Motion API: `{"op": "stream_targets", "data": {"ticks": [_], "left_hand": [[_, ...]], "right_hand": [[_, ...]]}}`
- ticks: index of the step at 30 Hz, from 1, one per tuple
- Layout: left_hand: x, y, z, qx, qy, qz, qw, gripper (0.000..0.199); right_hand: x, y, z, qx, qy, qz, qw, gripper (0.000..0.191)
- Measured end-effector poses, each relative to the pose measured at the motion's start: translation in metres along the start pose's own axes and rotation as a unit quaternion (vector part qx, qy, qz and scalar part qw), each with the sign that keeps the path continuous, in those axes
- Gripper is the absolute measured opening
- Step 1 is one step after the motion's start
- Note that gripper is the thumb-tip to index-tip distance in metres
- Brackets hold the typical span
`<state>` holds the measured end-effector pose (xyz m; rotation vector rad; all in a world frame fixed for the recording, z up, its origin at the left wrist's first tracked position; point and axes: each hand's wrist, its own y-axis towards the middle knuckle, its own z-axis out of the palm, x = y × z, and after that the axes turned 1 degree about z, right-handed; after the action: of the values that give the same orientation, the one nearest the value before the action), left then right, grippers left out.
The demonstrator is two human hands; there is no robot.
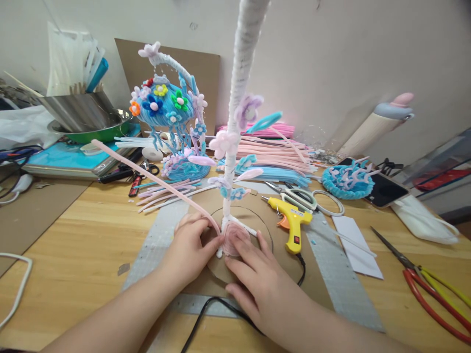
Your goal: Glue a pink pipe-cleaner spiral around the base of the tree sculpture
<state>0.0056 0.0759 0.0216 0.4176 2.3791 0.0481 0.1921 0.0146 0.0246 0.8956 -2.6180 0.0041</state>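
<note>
- Nearest the camera, two bare forearms [117,304] reached in from the near edge of a wooden tabletop [84,245].
- Left hand [189,247]: thumb and fingers pinched a fuzzy pink strip [154,181] close to its lower end; the rest slanted up toward the tabletop's far left corner.
- Right hand [263,274]: fingers spread, it grasped nothing and lay over a flat pink coil [228,242].
- That coil sat on a brown cardboard sheet [316,274] near the tabletop's middle, at the foot of a tall white-wrapped stem [231,113] bearing fuzzy flowers.
- By the cardboard's right edge lay a yellow glue gun [292,220].
- Toward the tabletop's right edge lay large scissors [412,279] with red and yellow handles.
- Along the far edge stood a blue flowered ornament [165,105], left of stacked pink strips [272,154].
</note>
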Motion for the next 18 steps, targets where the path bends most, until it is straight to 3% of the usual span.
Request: {"op": "stream_targets", "data": {"ticks": [12,18], "left_hand": [[0.0009,-0.0005,-0.0003,0.001,0.001,0.002,1.0,0.007],[0.0012,0.0005,-0.0002,0.001,-0.001,-0.001,1.0,0.007]], "right_hand": [[-0.0025,-0.0006,-0.0001,-0.007,0.046,-0.001,0.999,0.015],[-0.0065,-0.0009,-0.0051,-0.013,0.12,0.016,0.993,0.008]]}}
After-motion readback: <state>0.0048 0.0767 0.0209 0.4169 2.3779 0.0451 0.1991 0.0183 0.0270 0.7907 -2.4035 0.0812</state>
